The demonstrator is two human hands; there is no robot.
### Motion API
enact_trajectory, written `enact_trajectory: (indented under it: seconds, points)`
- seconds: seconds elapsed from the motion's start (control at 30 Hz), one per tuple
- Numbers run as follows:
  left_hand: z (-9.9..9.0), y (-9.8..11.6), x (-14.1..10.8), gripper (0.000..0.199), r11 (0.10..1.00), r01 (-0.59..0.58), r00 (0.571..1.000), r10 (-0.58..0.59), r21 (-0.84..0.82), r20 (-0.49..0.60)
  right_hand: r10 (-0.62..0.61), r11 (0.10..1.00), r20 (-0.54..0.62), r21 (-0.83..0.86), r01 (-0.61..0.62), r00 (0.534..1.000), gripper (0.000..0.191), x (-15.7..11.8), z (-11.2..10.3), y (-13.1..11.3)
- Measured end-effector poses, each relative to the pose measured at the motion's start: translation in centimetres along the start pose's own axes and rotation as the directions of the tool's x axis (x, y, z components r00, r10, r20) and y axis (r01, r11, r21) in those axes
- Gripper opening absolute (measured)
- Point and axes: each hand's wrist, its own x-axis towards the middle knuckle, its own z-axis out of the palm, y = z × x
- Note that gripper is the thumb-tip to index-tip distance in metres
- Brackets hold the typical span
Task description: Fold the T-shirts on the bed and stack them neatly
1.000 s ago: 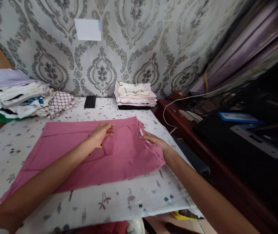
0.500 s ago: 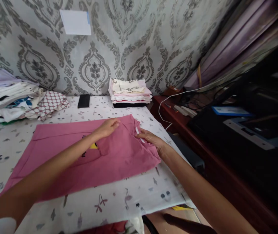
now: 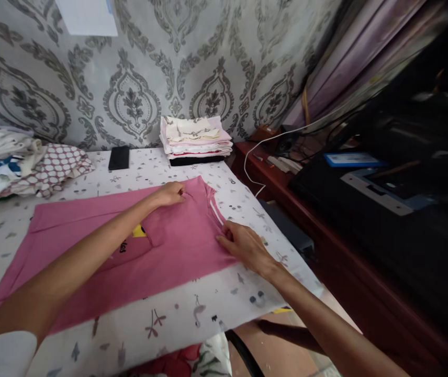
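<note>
A pink T-shirt (image 3: pixel 185 230) lies spread sideways over the patterned white cloth, its neckline with a white inner band at the right end. Part of a dark and yellow print shows below my left forearm; the rest is covered by it. My left hand (image 3: pixel 170 193) is closed, its fingertips pinching the fabric near the far edge and raising small creases. At the neckline end, my right hand (image 3: pixel 247 245) grips the shirt's edge between thumb and fingers.
Behind the shirt are a black phone (image 3: pixel 119 158) and a folded clothes stack (image 3: pixel 196 137). A loose clothes heap (image 3: pixel 8 162) sits at left. A dark red desk (image 3: pixel 349 272) with a white cable (image 3: pixel 249 162) runs along the right, beside the patterned white cloth (image 3: pixel 177 309).
My left hand has gone from stretched fingers to a pinch on the shirt. My right hand has moved toward the near side along the neckline, which now lies flatter. The view has shifted right.
</note>
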Motion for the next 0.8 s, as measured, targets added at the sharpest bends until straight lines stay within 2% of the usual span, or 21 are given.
enact_trajectory:
  seconds: [0.1,0.23,0.33,0.43,0.5,0.63,0.7,0.8]
  points:
    - [0.0,0.7,0.2,0.014,0.998,-0.051,0.998,0.051,-0.022,-0.033,0.001,0.997,-0.01,0.071,0.0,1.0,0.019,-0.7,-0.4,0.4]
    - [0.8,1.5,0.5,0.013,0.985,-0.151,0.987,0.147,-0.085,-0.06,-0.002,0.992,0.003,0.128,0.001,1.0,0.02,-1.3,-0.5,1.0]
    - [1.4,1.4,0.8,0.014,0.975,-0.189,0.982,0.186,-0.114,-0.035,0.001,0.992,-0.003,0.129,-0.001,1.0,0.017,-1.5,-0.1,1.3]
    - [0.7,0.9,1.1,0.014,0.956,-0.214,0.974,0.225,-0.198,0.032,-0.012,0.99,-0.004,0.139,0.012,1.0,0.018,-1.7,0.1,1.6]
    - [-0.4,0.4,1.1,0.017,0.943,-0.191,0.967,0.228,-0.271,0.11,-0.026,0.988,-0.008,0.154,0.027,1.0,0.021,-1.8,0.1,1.7]
    - [-2.5,-0.6,0.8,0.037,0.941,-0.065,0.933,0.175,-0.332,0.313,-0.034,0.978,-0.031,0.204,0.039,0.999,0.024,-2.1,0.2,1.9]
    - [-2.7,-0.9,0.6,0.04,0.939,-0.042,0.929,0.163,-0.342,0.333,-0.027,0.97,-0.041,0.242,0.036,0.999,0.024,-2.2,0.3,2.0]
    - [-2.0,-0.9,0.6,0.037,0.938,-0.061,0.951,0.158,-0.341,0.266,-0.019,0.96,-0.036,0.277,0.028,0.999,0.025,-2.4,0.4,2.3]
